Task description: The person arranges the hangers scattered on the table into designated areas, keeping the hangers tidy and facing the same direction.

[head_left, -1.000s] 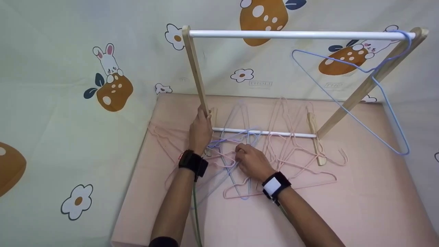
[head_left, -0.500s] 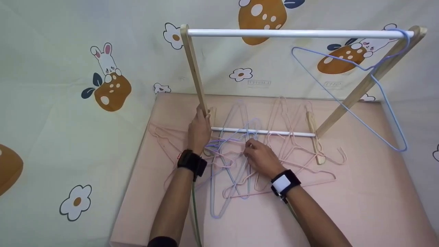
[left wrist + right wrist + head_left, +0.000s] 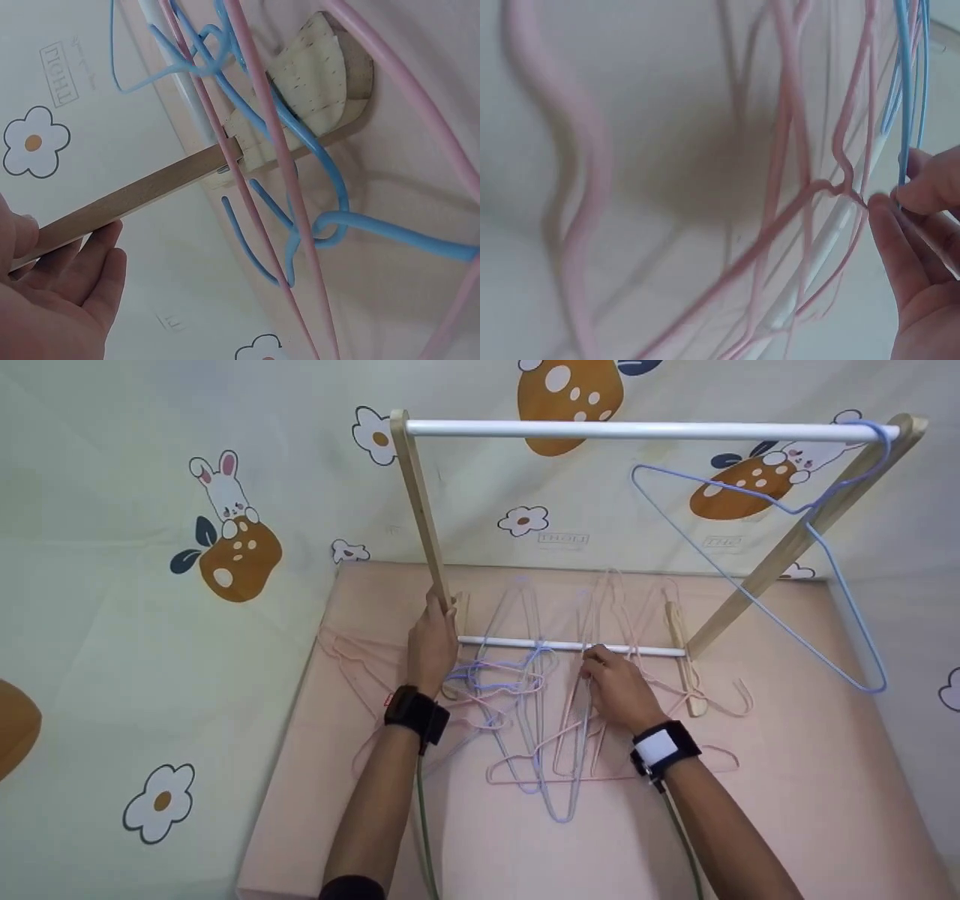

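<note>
Blue hanger (image 3: 906, 90) sits pinched in the right hand (image 3: 621, 690); the left hand (image 3: 433, 651) grips a post (image 3: 421, 510).

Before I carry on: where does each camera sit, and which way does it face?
Head: worn on the head, facing forward and down at the rack; forearms, left hand and right hand show.
Left wrist: on that wrist, facing the wooden upright; the gripping left hand shows.
Right wrist: on that wrist, facing pink hangers; the right hand shows, pinching a blue hanger.
Shared: head and left wrist both show the left hand on the wooden upright.
</note>
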`<state>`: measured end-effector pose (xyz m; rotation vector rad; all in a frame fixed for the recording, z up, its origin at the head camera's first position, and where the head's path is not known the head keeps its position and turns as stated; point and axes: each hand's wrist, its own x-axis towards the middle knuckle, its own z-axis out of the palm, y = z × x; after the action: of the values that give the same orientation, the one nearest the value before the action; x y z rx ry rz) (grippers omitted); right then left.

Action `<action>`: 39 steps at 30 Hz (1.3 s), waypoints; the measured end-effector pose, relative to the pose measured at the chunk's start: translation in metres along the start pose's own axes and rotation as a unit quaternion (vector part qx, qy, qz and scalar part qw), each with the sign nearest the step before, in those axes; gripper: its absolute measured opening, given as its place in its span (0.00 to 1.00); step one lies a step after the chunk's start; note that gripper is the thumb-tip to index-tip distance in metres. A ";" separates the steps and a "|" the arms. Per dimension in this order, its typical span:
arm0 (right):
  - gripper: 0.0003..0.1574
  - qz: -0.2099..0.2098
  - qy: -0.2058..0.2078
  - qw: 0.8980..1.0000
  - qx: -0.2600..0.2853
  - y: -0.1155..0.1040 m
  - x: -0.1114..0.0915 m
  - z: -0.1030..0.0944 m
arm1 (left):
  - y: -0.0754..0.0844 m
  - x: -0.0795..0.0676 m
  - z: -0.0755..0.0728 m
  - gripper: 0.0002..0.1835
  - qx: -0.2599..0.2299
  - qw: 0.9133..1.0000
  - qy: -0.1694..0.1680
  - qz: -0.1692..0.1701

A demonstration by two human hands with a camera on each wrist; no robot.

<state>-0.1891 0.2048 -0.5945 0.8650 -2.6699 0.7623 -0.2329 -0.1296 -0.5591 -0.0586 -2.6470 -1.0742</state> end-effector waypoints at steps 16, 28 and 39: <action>0.13 0.031 0.007 0.999 -0.039 -0.035 -0.019 0.015 | 0.002 0.000 0.000 0.20 0.007 1.000 0.009 -0.002; 0.23 0.019 -0.056 0.994 -0.092 -0.065 -0.038 0.045 | 0.003 -0.002 -0.001 0.25 -0.006 1.000 0.004 -0.005; 0.07 0.018 -0.025 0.995 -0.093 -0.066 -0.042 0.048 | 0.001 -0.001 0.000 0.25 -0.004 1.000 0.004 -0.008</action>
<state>-0.1189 0.1535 -0.6235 0.8012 -2.7524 0.4956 -0.2316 -0.1285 -0.5589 -0.0347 -2.6411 -1.0870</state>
